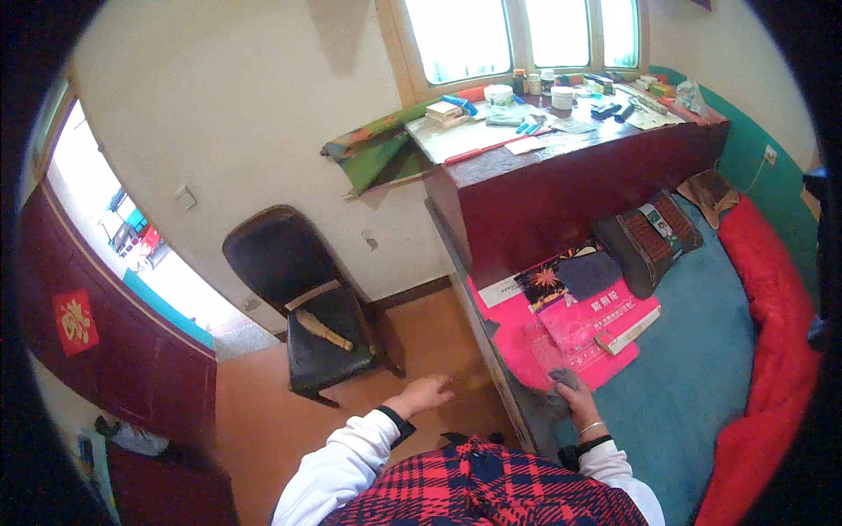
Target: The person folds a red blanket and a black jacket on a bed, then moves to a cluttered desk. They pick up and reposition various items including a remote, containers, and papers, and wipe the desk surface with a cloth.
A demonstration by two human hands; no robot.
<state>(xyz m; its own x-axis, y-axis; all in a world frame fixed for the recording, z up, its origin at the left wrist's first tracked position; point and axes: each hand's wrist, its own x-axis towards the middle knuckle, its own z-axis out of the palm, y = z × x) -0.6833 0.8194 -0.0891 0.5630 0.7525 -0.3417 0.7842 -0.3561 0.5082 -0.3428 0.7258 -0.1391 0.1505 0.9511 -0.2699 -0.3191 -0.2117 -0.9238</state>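
Note:
My right hand [580, 407] is closed around a crumpled grey cloth [564, 380], held at the edge of the bed. Just beyond it lie bright pink printed sheets [586, 351] and a long, narrow pale box [633, 331]. My left hand [424, 396] is over the floor beside the bed, fingers loosely apart and nothing in them. A black chair [309, 289] stands past the left hand, with a straw-coloured brush-like thing [323, 330] on its seat. A dark folded cloth [590, 275] rests on the far part of the pink sheets.
The bed has a teal cover [693, 351], a dark pillow [645, 254] and a red quilt [759, 289] along its right. Behind, a dark red cabinet [561, 206] carries jars, boxes and papers under the window. At left, a dark red door [132, 351] stands beside a bright doorway.

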